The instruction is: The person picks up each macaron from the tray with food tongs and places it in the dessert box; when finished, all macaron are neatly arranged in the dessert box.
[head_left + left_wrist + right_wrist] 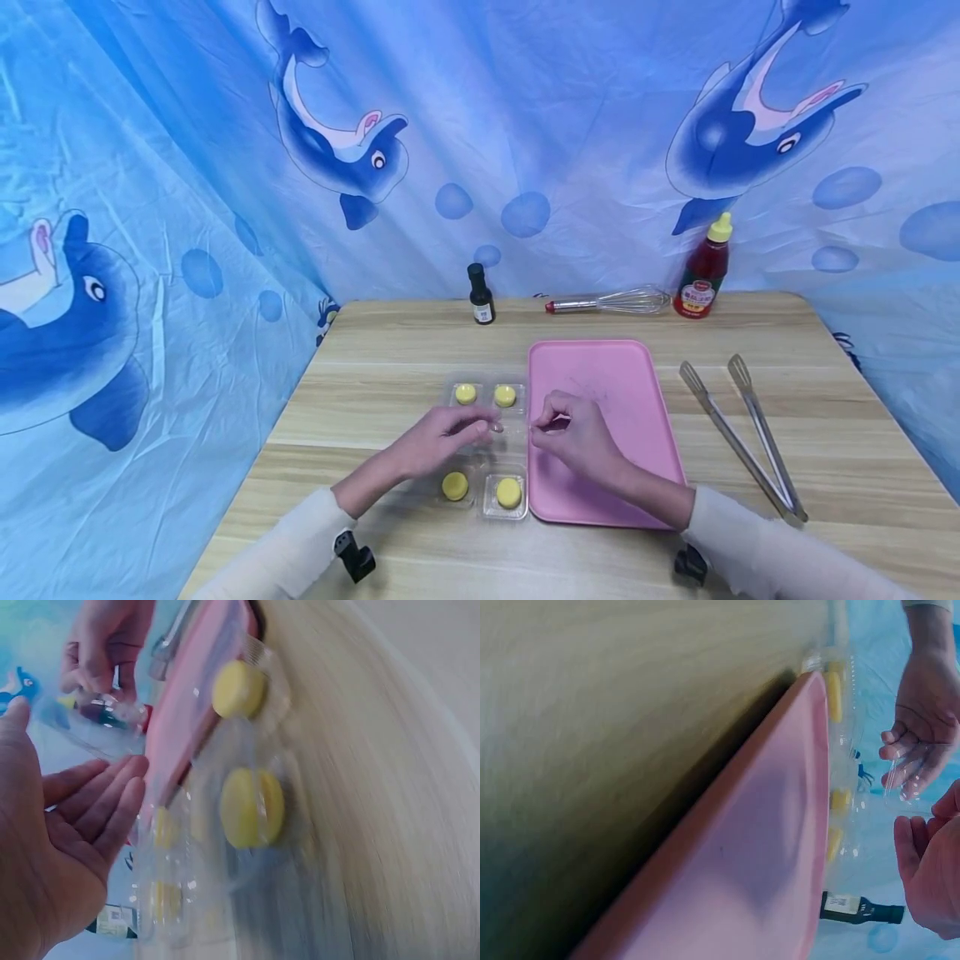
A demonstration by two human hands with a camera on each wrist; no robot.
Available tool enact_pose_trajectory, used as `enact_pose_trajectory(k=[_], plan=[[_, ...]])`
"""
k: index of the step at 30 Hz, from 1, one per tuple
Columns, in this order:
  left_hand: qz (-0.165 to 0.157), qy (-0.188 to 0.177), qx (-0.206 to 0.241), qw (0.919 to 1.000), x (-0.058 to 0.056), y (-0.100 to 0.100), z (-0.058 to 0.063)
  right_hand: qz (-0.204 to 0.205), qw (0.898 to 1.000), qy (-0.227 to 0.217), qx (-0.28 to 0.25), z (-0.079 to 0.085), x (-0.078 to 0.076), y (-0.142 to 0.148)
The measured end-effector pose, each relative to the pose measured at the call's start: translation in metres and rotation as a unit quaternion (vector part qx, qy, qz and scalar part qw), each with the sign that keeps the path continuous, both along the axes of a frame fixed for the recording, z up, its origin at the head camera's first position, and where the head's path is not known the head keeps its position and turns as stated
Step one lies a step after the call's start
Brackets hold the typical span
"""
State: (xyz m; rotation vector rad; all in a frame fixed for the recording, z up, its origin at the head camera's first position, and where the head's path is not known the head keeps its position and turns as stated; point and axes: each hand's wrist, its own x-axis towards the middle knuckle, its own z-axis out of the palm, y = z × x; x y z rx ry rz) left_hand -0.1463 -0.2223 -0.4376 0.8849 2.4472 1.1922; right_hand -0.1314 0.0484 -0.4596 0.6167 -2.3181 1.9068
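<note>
Between both hands hangs a clear plastic lid point(909, 774), thin and see-through, above the middle of the clear plastic boxes. My right hand point(577, 429) pinches its edge between thumb and fingertips, over the left side of the pink tray point(600, 375). My left hand point(442, 437) is palm up with its fingers extended, fingertips right at the lid's other side. Below lie the clear boxes point(491, 510), holding several yellow macarons point(508, 492), two in the far row and two in the near row. The left hand partly hides the middle of the boxes.
Metal tongs point(750, 450) lie spread to the right of the tray. Along the back edge are a small dark bottle point(482, 296), a whisk point(622, 301) and a red sauce bottle point(701, 271). A blue dolphin curtain point(525, 125) hangs behind the wooden table point(360, 367).
</note>
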Motion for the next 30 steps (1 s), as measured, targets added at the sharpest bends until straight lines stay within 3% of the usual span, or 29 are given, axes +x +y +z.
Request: enact_pose_trajectory(k=[3,6,9,12,17,22,25,30], plan=[[0.017,-0.054,0.008,0.9984,0.001,0.003,0.004,-0.004,0.997,0.077,0.015,-0.003,0.002,0.000],[0.030,-0.077,0.001,0.9966,0.002,0.005,0.007,-0.008,0.991,0.129,0.029,-0.005,0.003,0.000],[0.034,-0.089,0.001,0.9954,0.003,0.005,0.009,0.003,0.989,0.141,0.047,-0.005,0.004,0.002],[0.029,-0.071,-0.011,0.9970,0.003,0.003,0.010,0.047,0.989,0.127,0.062,-0.004,0.005,0.005],[0.006,-0.007,-0.030,0.9995,0.002,-0.004,0.008,0.114,0.984,0.089,0.106,-0.002,0.004,0.011],[-0.022,0.074,-0.044,0.9960,0.003,-0.009,-0.001,0.132,0.980,0.043,0.144,-0.005,0.006,0.013],[-0.041,0.144,-0.063,0.9868,0.008,-0.011,-0.007,0.135,0.976,0.048,0.163,-0.009,0.010,0.012],[-0.071,0.241,-0.090,0.9638,0.019,-0.012,-0.016,0.127,0.968,0.082,0.202,-0.015,0.020,0.009]])
